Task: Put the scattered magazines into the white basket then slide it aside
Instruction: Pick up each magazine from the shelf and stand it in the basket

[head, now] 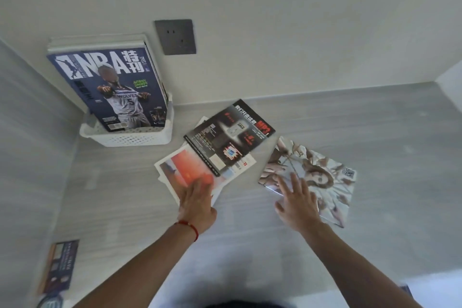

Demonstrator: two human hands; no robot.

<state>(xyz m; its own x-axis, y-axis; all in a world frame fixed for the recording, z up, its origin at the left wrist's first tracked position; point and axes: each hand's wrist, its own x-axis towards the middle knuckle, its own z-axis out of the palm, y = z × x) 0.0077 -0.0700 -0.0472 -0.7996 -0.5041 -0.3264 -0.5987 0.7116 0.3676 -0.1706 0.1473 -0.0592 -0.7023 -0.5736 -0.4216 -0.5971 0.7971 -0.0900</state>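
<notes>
A white perforated basket stands in the back left corner with several magazines upright in it; a dark blue basketball magazine faces me. On the table lie a black magazine over a white one with an orange picture. My left hand rests flat on the orange-picture magazine's near corner, fingers together. Further right lies a pale magazine with a drawn figure. My right hand lies on its near left edge with fingers spread. Neither hand grips anything.
A grey wall socket sits on the back wall behind the basket. A dark booklet lies at the table's left front edge against the side wall. The grey table runs to the right wall.
</notes>
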